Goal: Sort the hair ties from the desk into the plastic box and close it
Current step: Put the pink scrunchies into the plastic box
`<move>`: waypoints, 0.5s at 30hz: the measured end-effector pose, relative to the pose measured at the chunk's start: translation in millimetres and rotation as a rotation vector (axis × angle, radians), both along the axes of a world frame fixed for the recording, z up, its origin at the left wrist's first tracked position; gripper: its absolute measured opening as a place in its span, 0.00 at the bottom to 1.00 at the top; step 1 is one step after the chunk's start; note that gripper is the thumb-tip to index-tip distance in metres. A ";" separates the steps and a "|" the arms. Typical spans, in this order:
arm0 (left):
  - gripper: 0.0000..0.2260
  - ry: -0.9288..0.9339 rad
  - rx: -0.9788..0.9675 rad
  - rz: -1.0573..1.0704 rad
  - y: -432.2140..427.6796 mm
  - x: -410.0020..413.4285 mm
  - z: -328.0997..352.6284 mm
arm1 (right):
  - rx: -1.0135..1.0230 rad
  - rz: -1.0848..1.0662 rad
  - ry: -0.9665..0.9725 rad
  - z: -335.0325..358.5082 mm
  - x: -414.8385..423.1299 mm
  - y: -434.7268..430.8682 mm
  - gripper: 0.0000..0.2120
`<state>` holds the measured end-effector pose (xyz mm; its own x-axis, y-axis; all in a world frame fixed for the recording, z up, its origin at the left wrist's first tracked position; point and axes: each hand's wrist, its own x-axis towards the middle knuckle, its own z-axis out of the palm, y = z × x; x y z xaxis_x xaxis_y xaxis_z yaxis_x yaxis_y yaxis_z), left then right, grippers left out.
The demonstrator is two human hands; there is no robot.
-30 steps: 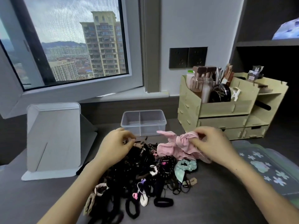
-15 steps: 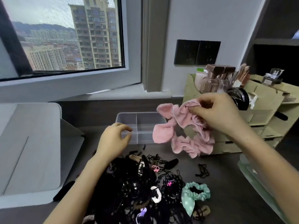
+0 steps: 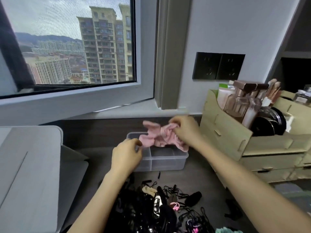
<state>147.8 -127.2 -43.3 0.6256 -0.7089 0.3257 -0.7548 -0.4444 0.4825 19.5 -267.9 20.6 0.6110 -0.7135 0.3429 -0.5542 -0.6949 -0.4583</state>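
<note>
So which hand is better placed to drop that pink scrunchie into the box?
The right hand: its fingers pinch the pink scrunchie right above the clear box. The left hand is beside the box's left end; whether it touches the scrunchie is unclear.

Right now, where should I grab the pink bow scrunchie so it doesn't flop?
Pinch the pink scrunchie beside its tight middle knot, coming from the right, as the right hand does. The fabric bunches there, while the bow ears stick out left and droop over the plastic box, so pinching an ear may let the rest dangle.
</note>
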 end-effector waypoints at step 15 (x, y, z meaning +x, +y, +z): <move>0.15 -0.116 0.139 -0.235 -59.6 3.2 17.5 | -0.087 0.089 0.070 -7.7 -32.9 -14.6 0.11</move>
<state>151.0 -186.8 -25.8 0.4031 -0.8728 0.2752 -0.8915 -0.3066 0.3335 -13.4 -282.5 13.0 0.6953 -0.6248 0.3553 -0.5170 -0.7781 -0.3566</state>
